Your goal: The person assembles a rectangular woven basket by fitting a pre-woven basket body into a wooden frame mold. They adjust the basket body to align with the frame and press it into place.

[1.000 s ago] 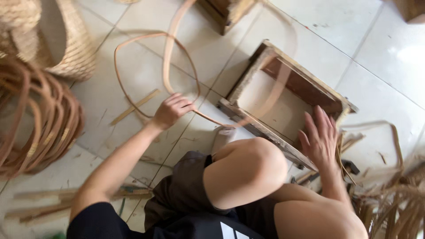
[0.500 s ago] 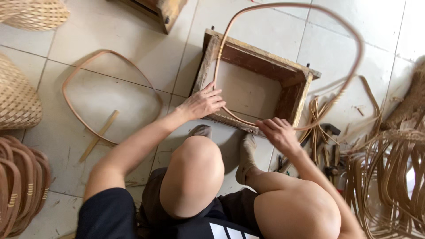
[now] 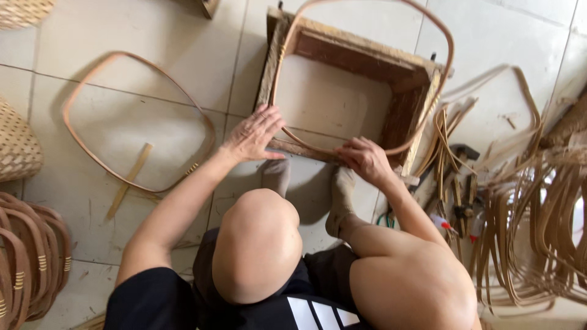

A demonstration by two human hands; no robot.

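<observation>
A square wooden frame (image 3: 422, 110) lies on the tiled floor in front of my knees. A bent rattan hoop (image 3: 449, 55) rests over it, following its rim. My left hand (image 3: 254, 134) presses the hoop against the frame's near left edge, fingers spread. My right hand (image 3: 364, 157) grips the hoop at the frame's near edge, fingers curled over the strip. Both of my socked feet rest just below the frame.
A second rattan hoop (image 3: 92, 156) lies on the floor at left with a flat stick (image 3: 129, 180) across it. Woven baskets (image 3: 15, 143) and stacked hoops (image 3: 30, 263) sit at the left edge. Loose rattan strips (image 3: 532, 238) and small tools (image 3: 458, 201) pile at right.
The view has closed in on the frame. The hoop has come down onto the frame's rim, and both hands have settled on its near edge.
</observation>
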